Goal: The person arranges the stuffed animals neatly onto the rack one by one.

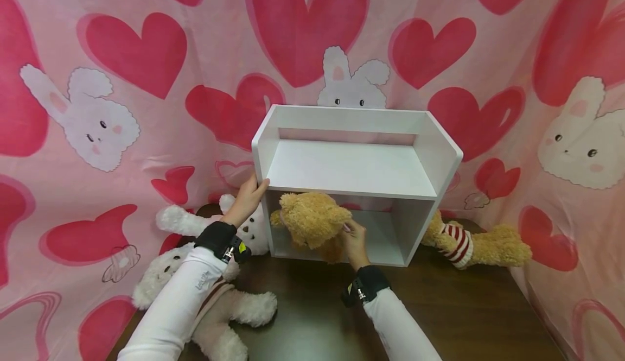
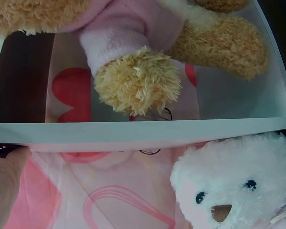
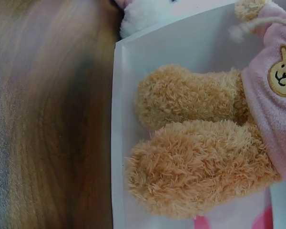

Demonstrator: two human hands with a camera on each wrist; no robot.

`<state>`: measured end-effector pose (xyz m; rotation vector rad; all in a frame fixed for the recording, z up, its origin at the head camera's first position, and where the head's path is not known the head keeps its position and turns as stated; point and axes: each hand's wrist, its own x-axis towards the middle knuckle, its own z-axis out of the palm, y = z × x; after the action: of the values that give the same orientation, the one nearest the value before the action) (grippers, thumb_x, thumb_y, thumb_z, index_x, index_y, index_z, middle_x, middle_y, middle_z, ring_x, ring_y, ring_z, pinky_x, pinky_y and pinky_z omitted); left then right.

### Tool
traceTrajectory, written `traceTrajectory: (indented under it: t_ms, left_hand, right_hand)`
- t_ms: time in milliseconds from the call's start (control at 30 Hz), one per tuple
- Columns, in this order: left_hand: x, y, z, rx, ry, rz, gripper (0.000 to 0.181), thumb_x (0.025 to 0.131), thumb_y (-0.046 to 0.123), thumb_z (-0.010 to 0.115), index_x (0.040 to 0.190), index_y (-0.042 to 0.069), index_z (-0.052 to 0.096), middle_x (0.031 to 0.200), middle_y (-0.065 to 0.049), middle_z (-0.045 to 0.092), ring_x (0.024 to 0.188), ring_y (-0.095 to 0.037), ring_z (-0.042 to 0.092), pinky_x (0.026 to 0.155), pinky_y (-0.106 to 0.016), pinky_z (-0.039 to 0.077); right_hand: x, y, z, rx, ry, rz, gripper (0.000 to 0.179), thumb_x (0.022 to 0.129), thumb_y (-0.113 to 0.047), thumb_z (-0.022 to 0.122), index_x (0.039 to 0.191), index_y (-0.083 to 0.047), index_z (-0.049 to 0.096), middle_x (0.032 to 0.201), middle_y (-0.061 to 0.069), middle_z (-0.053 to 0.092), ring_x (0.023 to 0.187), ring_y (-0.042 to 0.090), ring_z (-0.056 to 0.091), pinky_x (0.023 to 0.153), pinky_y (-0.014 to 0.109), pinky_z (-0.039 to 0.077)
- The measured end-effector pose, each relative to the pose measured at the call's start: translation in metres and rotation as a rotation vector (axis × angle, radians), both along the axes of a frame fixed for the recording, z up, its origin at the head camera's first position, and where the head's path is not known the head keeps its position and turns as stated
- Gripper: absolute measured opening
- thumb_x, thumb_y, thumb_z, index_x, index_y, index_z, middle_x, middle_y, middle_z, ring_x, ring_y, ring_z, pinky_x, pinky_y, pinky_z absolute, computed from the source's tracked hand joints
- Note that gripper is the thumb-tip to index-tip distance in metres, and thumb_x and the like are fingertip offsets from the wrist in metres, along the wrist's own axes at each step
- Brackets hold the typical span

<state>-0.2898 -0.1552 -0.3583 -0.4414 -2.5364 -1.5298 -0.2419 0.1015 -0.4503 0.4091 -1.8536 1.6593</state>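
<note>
While the left panel (image 1: 263,152) of the white shelf unit (image 1: 351,165) is gripped at its front edge by the left hand (image 1: 248,201), the golden teddy bear (image 1: 314,220) is pinched near its head by the right hand (image 1: 356,244) at the left of the lower compartment — bare floor being left to its right, and its feet lying near the front edge. Outside that panel, the side is crowded by a white plush toy (image 1: 256,228), with a pink-and-white plush toy (image 1: 254,308) sprawled nearer on the tabletop (image 1: 469,306); the far side is flanked by a striped-sweater bear (image 1: 498,246).
</note>
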Motion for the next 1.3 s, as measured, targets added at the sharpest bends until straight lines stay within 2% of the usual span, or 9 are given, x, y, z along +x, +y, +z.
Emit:
traceTrajectory:
  t_ms: [167,433,533,633,733,933,1000,1167,1300]
  left_hand:
    - [0.001,0.000,0.001,-0.014,0.001,0.009,0.055,0.099,0.028,0.038,0.143,0.003,0.019,0.140,-0.024,0.032,0.125,-0.037,0.036,0.096,-0.052,0.035]
    - [0.001,0.000,0.001,-0.018,0.010,0.010,0.055,0.099,0.028,0.038,0.143,0.003,0.020,0.139,-0.025,0.034,0.123,-0.037,0.038,0.095,-0.053,0.036]
    - [0.008,0.002,0.009,-0.013,-0.002,-0.001,0.054,0.099,0.026,0.037,0.143,0.000,0.019,0.139,-0.026,0.031,0.125,-0.039,0.035,0.097,-0.053,0.033]
    - [0.007,0.001,0.007,-0.005,-0.013,-0.007,0.055,0.099,0.028,0.037,0.143,0.002,0.018,0.141,-0.024,0.030,0.126,-0.038,0.034,0.098,-0.053,0.032]
    - [-0.002,-0.001,-0.003,-0.006,-0.003,-0.009,0.056,0.098,0.032,0.038,0.144,0.006,0.018,0.142,-0.021,0.031,0.127,-0.035,0.034,0.098,-0.052,0.033]
    - [0.000,0.000,-0.002,-0.006,-0.008,0.012,0.056,0.098,0.031,0.039,0.144,0.007,0.019,0.143,-0.018,0.031,0.128,-0.033,0.033,0.100,-0.050,0.032]
    - [0.000,0.000,-0.001,-0.008,-0.008,0.020,0.055,0.098,0.030,0.039,0.144,0.006,0.020,0.142,-0.019,0.032,0.127,-0.033,0.034,0.100,-0.050,0.032]
    - [0.000,0.000,-0.002,-0.003,-0.014,0.025,0.055,0.098,0.029,0.040,0.143,0.005,0.020,0.142,-0.018,0.032,0.127,-0.033,0.035,0.100,-0.051,0.031]
    - [-0.001,0.000,-0.003,0.002,-0.014,0.021,0.055,0.098,0.030,0.040,0.143,0.004,0.021,0.142,-0.018,0.032,0.127,-0.033,0.035,0.100,-0.051,0.031]
  right_hand:
    - [-0.007,-0.004,-0.006,0.018,-0.012,-0.002,0.024,0.073,0.021,0.052,0.061,0.003,0.041,0.058,-0.004,0.033,0.054,0.004,0.033,0.051,0.017,0.027]
    - [-0.016,-0.003,-0.009,0.064,-0.031,-0.007,0.025,0.068,0.026,0.046,0.059,0.004,0.037,0.058,-0.002,0.030,0.054,0.008,0.031,0.052,0.018,0.026]
    - [-0.017,-0.002,-0.007,0.086,-0.077,0.018,0.022,0.068,0.024,0.045,0.060,0.005,0.039,0.059,0.000,0.033,0.055,0.009,0.034,0.052,0.018,0.027]
    - [-0.026,0.001,-0.015,0.095,-0.143,0.056,0.010,0.074,0.020,0.051,0.074,0.012,0.056,0.064,0.010,0.050,0.062,0.009,0.044,0.055,0.018,0.037]
    - [-0.038,0.004,-0.024,0.138,-0.184,0.044,0.020,0.076,0.017,0.055,0.094,0.014,0.063,0.081,0.022,0.063,0.071,0.014,0.054,0.062,0.024,0.046]
    - [-0.049,0.003,-0.027,0.250,-0.257,0.026,0.032,0.076,0.016,0.051,0.106,0.010,0.061,0.101,0.024,0.062,0.089,0.030,0.057,0.074,0.037,0.049]
    - [-0.053,0.003,-0.027,0.315,-0.221,0.018,0.032,0.075,0.016,0.055,0.107,0.010,0.061,0.105,0.024,0.060,0.097,0.034,0.056,0.081,0.041,0.048]
    - [-0.071,0.009,-0.041,0.444,0.013,-0.010,0.030,0.074,0.007,0.063,0.104,0.004,0.063,0.110,0.020,0.057,0.105,0.036,0.052,0.089,0.047,0.042]
    - [-0.127,0.024,-0.111,0.432,0.156,-0.024,0.030,0.078,-0.003,0.062,0.107,-0.007,0.064,0.116,0.008,0.056,0.111,0.022,0.050,0.093,0.032,0.040]
